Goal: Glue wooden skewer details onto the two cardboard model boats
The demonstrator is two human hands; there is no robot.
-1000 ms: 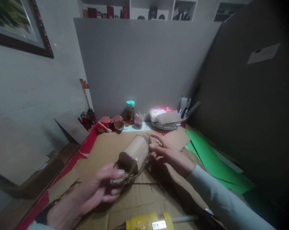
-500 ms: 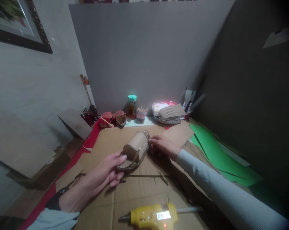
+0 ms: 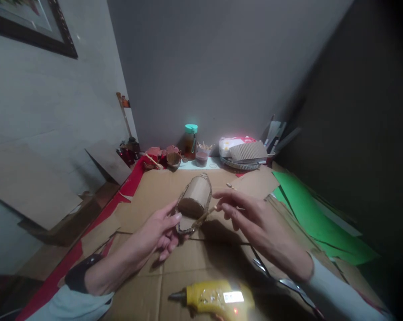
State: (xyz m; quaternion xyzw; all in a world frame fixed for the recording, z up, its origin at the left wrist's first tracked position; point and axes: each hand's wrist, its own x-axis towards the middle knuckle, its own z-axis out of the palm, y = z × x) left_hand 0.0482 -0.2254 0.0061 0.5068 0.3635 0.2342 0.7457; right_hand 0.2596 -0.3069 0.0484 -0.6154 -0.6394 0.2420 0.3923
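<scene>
A small cardboard boat model with a rolled corrugated cabin rests on the cardboard-covered table. My left hand holds its near end, thumb and fingers closed on the hull edge. My right hand hovers to the right of the model, its fingertips pinching a thin wooden stick that leans against the boat's side. A second short stick pokes up above my right fingers.
A yellow glue gun lies at the near edge, scissors to its right. Green paper sheets lie right. At the back stand a teal-lidded jar, a cup of sticks, corrugated card on a tray, and red craft pieces.
My right hand has pulled back from the boat's far end toward me and now pinches the stick at the boat's side. The view has shifted downward. My left hand keeps its hold.
</scene>
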